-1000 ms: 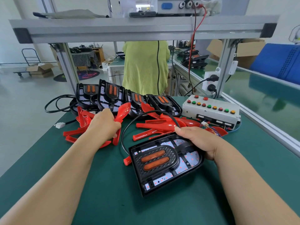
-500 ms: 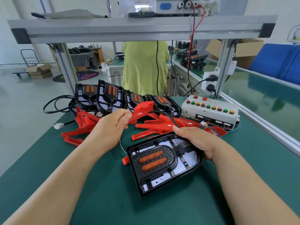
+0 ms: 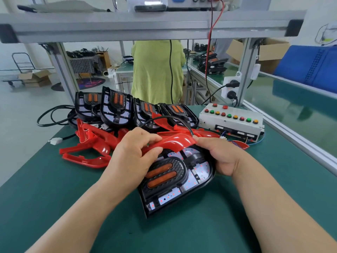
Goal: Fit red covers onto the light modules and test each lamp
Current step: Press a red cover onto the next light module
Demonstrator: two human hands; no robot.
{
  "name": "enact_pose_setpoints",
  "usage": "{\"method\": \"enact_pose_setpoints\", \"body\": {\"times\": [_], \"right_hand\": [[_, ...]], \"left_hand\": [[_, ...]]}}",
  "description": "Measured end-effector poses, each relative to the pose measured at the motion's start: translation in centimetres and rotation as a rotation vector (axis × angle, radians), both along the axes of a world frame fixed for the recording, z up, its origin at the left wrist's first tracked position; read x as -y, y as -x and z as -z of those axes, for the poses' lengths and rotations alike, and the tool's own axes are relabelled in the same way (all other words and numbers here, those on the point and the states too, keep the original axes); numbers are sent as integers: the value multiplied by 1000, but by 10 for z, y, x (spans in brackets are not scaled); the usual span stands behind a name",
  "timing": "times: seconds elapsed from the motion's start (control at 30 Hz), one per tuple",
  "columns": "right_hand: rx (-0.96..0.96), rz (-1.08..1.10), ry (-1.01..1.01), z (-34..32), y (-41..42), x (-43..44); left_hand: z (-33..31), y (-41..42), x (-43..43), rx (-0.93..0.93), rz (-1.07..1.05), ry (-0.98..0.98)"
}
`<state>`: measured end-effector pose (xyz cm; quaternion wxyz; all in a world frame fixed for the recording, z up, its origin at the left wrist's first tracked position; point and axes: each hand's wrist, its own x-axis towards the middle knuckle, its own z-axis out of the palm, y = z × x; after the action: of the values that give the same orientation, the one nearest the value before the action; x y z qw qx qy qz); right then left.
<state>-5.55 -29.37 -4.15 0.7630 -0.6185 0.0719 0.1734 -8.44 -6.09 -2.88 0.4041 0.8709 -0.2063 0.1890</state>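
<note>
My left hand (image 3: 135, 152) pinches the left end of a red cover (image 3: 175, 141) between thumb and fingers. My right hand (image 3: 218, 154) curls round the far right edge of the module (image 3: 175, 179), its fingertips up against the cover's right end. The cover arches over the module's top edge and is not seated yet. I judge I'm lining it up with the curved rim before pressing it home.

The module lies face up on the green mat (image 3: 73, 198), tilted toward me, right in front of my chest. My right hand props and steadies it so it won't slide while the left steers the cover. Its black cable (image 3: 164, 118) loops up behind the cover, clear of the seam.

The spare covers (image 3: 91, 145) are heaped just behind and to my left, within easy reach. The other modules (image 3: 116, 108) lean in a row beyond them, bare of covers. The button box (image 3: 231, 121), with red, green and yellow buttons, sits to the right, likely for the lamp test.

I can read no brand, label or writing on any of it.
</note>
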Motion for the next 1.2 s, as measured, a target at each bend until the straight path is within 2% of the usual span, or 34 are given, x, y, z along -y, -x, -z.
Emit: {"method": "enact_pose_setpoints", "body": {"times": [0.3,0.7,1.2], "right_hand": [[-25,-9,-30,-1,2,-1],[23,-12,-53,-2,3,-4],[120,9,80,2,0,-7]], "left_hand": [[1,-2,-2,-70,56,-14],[1,0,4,-38,98,-21],[9,0,4,30,108,-42]]}}
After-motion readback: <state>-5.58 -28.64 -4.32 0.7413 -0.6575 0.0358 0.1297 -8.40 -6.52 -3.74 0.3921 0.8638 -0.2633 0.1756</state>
